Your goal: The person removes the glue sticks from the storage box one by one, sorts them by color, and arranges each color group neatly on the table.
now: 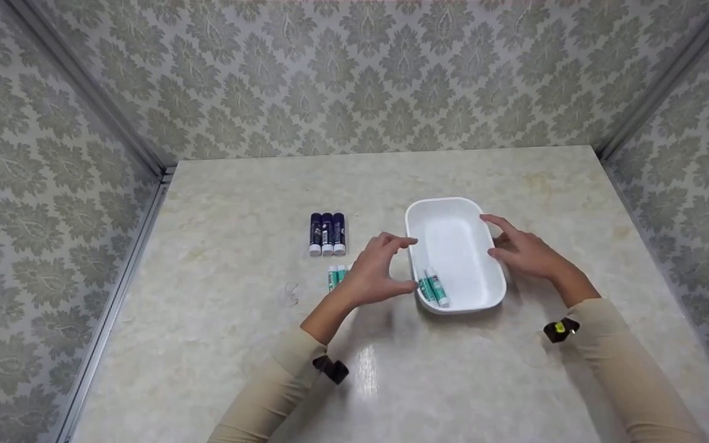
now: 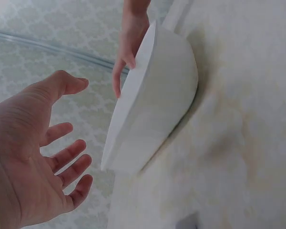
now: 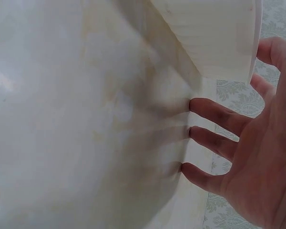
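Note:
A white plastic basin [image 1: 459,246] stands on the table, with two small green-and-white tubes that look like glue sticks [image 1: 436,289] lying in its near left corner. My left hand [image 1: 374,271] is at the basin's left side, thumb and fingers spread apart with nothing between them. In the left wrist view, a gap shows between that hand and the basin. Across from it, my right hand [image 1: 530,252] touches the right rim with thumb and index finger. Its other fingers [image 3: 219,114] extend loosely below the rim, outside the wall.
Three dark blue tubes with white ends [image 1: 327,234] stand side by side left of the basin. More green-and-white tubes [image 1: 337,275] are nearer, partly hidden behind my left hand. A small clear piece [image 1: 292,294] lies left of them. Patterned walls [image 1: 367,74] enclose the table.

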`<action>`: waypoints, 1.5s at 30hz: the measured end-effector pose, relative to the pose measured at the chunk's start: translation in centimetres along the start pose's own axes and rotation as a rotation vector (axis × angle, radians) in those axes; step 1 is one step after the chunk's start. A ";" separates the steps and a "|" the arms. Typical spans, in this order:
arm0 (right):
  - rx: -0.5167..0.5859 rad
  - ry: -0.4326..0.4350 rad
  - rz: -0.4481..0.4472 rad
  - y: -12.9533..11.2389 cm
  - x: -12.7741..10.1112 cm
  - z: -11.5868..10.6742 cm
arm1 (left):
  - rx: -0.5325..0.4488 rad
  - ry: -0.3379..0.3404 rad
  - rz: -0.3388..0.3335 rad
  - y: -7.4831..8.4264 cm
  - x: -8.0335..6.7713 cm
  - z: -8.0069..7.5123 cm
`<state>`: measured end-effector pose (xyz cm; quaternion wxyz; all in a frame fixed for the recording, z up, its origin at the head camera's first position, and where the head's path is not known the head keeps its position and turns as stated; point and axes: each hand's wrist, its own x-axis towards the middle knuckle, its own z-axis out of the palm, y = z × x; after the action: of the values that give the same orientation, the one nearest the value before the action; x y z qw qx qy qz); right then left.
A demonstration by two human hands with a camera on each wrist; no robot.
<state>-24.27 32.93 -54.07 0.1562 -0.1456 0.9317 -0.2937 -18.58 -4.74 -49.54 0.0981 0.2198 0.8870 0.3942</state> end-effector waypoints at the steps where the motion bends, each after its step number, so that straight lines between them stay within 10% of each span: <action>1: 0.001 -0.001 -0.002 0.0 0.0 0.0 | 0.006 -0.007 -0.003 0.3 0.2 0.1; 23: -0.005 0.008 -0.024 0.3 0.1 0.0 | -0.129 -0.187 0.018 4.9 3.5 3.7; 45: -0.008 0.031 -0.045 0.3 -0.1 0.1 | -0.218 -0.035 -0.258 5.5 5.1 9.1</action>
<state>-24.20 33.19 -54.30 0.1347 -0.1626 0.9317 -0.2956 -18.26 6.86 -51.58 0.1866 0.0993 0.8580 0.4681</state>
